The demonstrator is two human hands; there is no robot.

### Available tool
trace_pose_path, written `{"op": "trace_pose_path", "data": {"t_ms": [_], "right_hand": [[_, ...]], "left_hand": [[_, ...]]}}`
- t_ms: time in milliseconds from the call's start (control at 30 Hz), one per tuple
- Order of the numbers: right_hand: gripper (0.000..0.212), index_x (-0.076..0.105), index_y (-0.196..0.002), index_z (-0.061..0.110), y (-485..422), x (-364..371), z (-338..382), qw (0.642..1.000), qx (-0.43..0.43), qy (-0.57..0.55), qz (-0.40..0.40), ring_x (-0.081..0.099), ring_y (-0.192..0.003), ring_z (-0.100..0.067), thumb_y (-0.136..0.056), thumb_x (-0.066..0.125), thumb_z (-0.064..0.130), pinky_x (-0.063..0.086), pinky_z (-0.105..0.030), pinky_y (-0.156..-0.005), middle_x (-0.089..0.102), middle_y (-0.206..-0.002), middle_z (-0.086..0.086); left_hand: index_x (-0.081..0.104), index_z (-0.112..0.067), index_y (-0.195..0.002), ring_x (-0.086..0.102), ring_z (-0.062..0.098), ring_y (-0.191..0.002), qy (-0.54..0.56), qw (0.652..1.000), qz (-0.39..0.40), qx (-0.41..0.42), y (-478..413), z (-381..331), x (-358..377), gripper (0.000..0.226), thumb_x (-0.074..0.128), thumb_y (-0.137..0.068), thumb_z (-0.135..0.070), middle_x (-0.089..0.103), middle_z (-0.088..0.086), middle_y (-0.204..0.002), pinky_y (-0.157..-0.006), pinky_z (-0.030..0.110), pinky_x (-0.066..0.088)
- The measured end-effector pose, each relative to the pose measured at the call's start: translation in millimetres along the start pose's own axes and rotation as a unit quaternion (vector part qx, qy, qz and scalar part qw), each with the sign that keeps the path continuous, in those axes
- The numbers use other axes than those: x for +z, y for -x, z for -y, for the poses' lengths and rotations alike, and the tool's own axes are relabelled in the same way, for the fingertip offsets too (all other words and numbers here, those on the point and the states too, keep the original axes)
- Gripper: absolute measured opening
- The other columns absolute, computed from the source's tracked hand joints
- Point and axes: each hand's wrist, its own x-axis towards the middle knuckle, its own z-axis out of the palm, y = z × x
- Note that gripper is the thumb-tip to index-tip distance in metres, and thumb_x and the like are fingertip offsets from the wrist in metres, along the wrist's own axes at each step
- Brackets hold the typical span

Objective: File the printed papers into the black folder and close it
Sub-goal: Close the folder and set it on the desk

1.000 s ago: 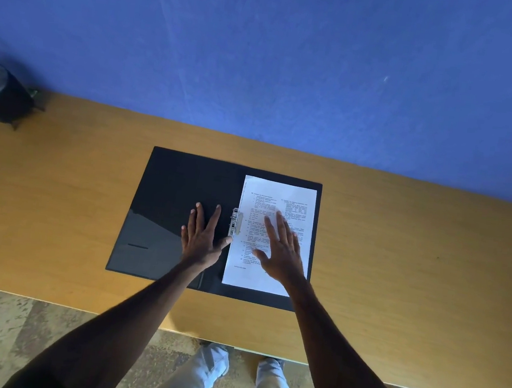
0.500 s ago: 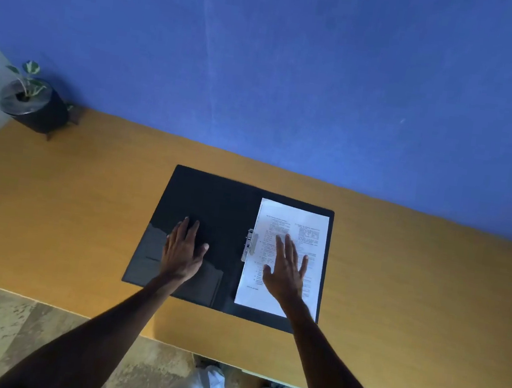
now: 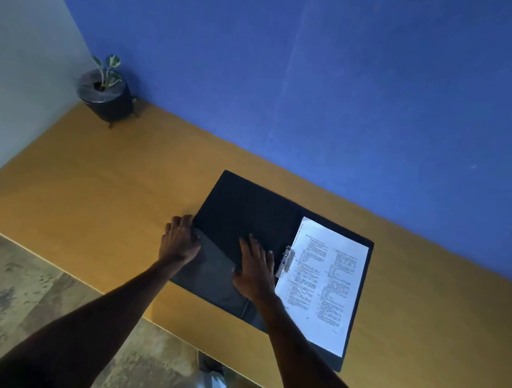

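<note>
The black folder [image 3: 246, 212] lies open on the wooden desk [image 3: 112, 195]. Printed white papers [image 3: 327, 286] rest on its right half, held under a metal clip [image 3: 285, 262] near the spine. My left hand [image 3: 178, 240] curls around the outer left edge of the folder's left cover, fingers bent over the edge. My right hand [image 3: 255, 266] lies flat with fingers spread on the left cover's inside, just left of the clip, off the papers.
A small potted plant [image 3: 105, 94] in a dark pot stands in the desk's far left corner against the blue wall. The desk's front edge runs diagonally below the folder, with patterned floor and my shoes beneath it.
My left hand slid left from the middle of the left cover to its outer edge and curled over it. My right hand left the papers and now rests on the left cover.
</note>
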Motion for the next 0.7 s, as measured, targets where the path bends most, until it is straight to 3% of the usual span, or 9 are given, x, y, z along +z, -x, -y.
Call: {"op": "trace_pose_path", "data": {"t_ms": [200,400,700], "right_hand": [[0.088,0.016,-0.17,0.022,-2.9,2.1,3.2,0.999,0.024,0.006,0.026,0.014,-0.165,-0.027,-0.095,0.062,0.03,0.016,-0.057,-0.131,0.005,-0.181,-0.004],[0.088,0.016,-0.17,0.021,-2.3,-0.3,1.8,0.999,0.018,0.003,0.035,0.014,-0.165,-0.027,-0.097,0.062,0.031,0.017,-0.058,-0.131,0.004,-0.181,-0.003],[0.086,0.02,-0.17,0.019,0.0,0.1,-0.3,1.0,0.007,-0.004,0.027,0.016,-0.164,-0.026,-0.097,0.063,0.026,0.018,-0.059,-0.13,0.007,-0.18,-0.001]], "left_hand": [[0.055,-0.013,-0.135,0.049,0.046,-0.133,0.05,0.998,-0.011,-0.04,-16.3,1.2,0.2,0.035,0.059,-0.101,-0.017,0.055,0.02,-0.14,-0.103,0.057,0.048],[0.067,-0.012,-0.108,0.062,0.047,-0.11,0.067,0.995,-0.072,-0.028,-24.9,8.8,3.2,0.018,0.062,-0.093,-0.004,0.068,0.02,-0.113,-0.094,0.052,0.049],[0.065,-0.009,-0.112,0.065,0.05,-0.1,0.08,0.993,-0.086,-0.023,-9.9,0.9,-6.0,0.017,0.052,-0.1,-0.006,0.063,0.021,-0.12,-0.082,0.053,0.05]]}}
